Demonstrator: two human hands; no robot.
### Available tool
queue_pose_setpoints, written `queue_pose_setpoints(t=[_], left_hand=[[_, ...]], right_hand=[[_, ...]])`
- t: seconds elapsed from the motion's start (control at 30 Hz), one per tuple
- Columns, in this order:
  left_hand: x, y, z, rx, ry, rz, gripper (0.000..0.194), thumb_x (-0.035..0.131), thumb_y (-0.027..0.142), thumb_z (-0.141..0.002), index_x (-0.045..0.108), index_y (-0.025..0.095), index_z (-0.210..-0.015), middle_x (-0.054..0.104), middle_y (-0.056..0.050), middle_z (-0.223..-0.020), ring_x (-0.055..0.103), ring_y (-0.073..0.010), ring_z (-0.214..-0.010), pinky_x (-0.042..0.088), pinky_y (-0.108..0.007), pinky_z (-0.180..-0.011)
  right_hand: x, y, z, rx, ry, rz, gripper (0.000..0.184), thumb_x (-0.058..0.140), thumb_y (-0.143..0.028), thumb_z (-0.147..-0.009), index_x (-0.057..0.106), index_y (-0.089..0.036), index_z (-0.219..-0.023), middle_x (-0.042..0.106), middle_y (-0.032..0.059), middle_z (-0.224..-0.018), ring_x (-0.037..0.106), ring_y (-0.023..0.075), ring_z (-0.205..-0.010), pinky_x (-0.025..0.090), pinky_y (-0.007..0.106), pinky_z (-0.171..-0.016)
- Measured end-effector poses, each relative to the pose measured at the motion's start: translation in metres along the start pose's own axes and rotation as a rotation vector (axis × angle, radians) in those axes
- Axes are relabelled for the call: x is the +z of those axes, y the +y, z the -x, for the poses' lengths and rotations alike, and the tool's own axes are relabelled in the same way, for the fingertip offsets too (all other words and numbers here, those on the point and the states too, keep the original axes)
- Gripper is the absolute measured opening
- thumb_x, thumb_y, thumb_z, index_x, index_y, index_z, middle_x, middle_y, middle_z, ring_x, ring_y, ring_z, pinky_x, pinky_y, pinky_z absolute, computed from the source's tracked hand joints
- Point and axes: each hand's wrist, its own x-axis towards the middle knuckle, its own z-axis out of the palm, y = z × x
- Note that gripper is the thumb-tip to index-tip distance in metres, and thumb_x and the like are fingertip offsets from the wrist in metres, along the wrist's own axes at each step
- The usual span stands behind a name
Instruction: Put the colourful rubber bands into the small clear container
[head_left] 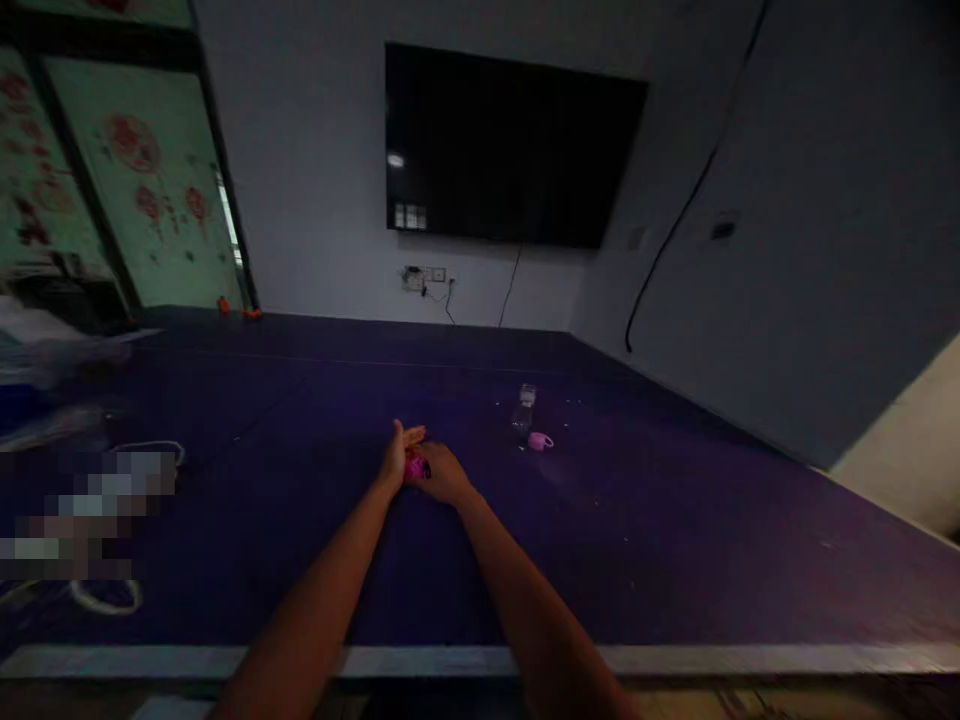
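Observation:
A small bright pink object point(416, 467) with a dark spot sits between my two hands, low over the dark purple surface; its kind cannot be made out. My left hand point(395, 462) presses its palm against the object's left side, thumb up and fingers reaching behind it. From the right, my right hand point(444, 474) curls over the same object and hides part of it. To the right of my hands, apart from them, lie a clear plastic container point(525, 408), maybe a bottle, and a pink ring-handled piece point(539, 441) just in front of it.
The purple surface point(300, 560) ends at a pale front edge point(420, 660). At left lie a blurred-out item with a white cord point(107, 606) and crumpled plastic point(52, 350). A dark TV point(510, 150) hangs on the back wall; a black cable point(667, 235) runs down the right wall.

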Motion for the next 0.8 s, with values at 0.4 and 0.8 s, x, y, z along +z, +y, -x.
queue_pose_setpoints(t=[0.4, 0.8], left_hand=[[0.011, -0.001, 0.008, 0.05, -0.047, -0.005, 0.07, 0.047, 0.073, -0.071, 0.067, 0.014, -0.103, 0.071, -0.011, -0.096, 0.062, -0.0261, -0.101, 0.043, -0.039, -0.092], [0.021, 0.003, 0.015, 0.138, 0.006, -0.069, 0.057, 0.059, 0.066, -0.068, 0.069, 0.013, -0.088, 0.071, -0.009, -0.091, 0.063, -0.0255, -0.093, 0.045, -0.037, -0.087]], right_hand=[[-0.004, 0.009, -0.011, 0.211, 0.243, -0.155, 0.034, 0.044, -0.003, -0.071, 0.062, -0.018, -0.095, 0.065, 0.0092, -0.098, 0.057, 0.0227, -0.095, 0.041, 0.033, -0.088], [0.003, 0.021, -0.013, 0.31, 0.545, -0.522, 0.033, 0.041, -0.018, -0.077, 0.056, -0.019, -0.106, 0.064, 0.0057, -0.099, 0.059, 0.0199, -0.094, 0.045, 0.035, -0.088]])
